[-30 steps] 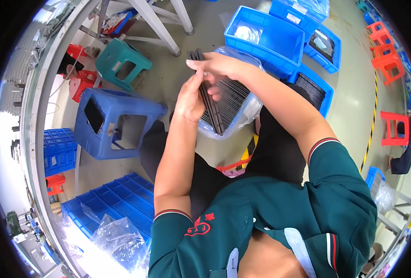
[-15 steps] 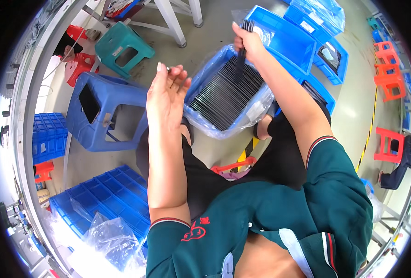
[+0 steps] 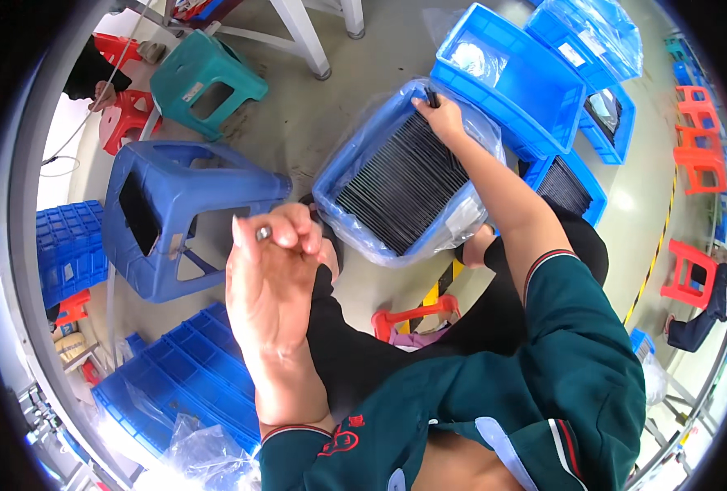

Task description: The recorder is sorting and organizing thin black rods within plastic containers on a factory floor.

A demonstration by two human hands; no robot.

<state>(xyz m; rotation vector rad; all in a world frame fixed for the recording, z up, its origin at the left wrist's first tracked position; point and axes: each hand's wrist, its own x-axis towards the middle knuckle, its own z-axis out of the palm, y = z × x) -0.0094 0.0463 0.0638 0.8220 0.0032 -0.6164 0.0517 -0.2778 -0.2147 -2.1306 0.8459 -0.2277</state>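
A blue bin [image 3: 324,195] lined with clear plastic sits on the floor between my feet, packed with rows of thin black strips [image 3: 400,184]. My right hand [image 3: 445,121] is at its far right corner, fingers closed round black strips whose dark end [image 3: 432,99] shows above the thumb. How many it holds is hidden. My left hand [image 3: 273,274] is raised near the camera, palm up with fingers curled. Between its thumb and forefinger is a small metallic piece with a round end [image 3: 263,233]; the rest of it is hidden, and I cannot tell its kind.
Blue crates [image 3: 511,82] stand beyond the bin on the right, one [image 3: 572,188] holding dark strips. On the left are a blue stool [image 3: 191,184] bearing a black phone [image 3: 139,213], and a green stool [image 3: 204,82]. Stacked blue crates [image 3: 175,376] lie lower left. Another person's hand [image 3: 101,96] shows far left.
My right hand has lowered the black strips from above the bin to its far right corner. My left hand has come nearer the camera, still pinching the small metallic piece. The view has shifted slightly.
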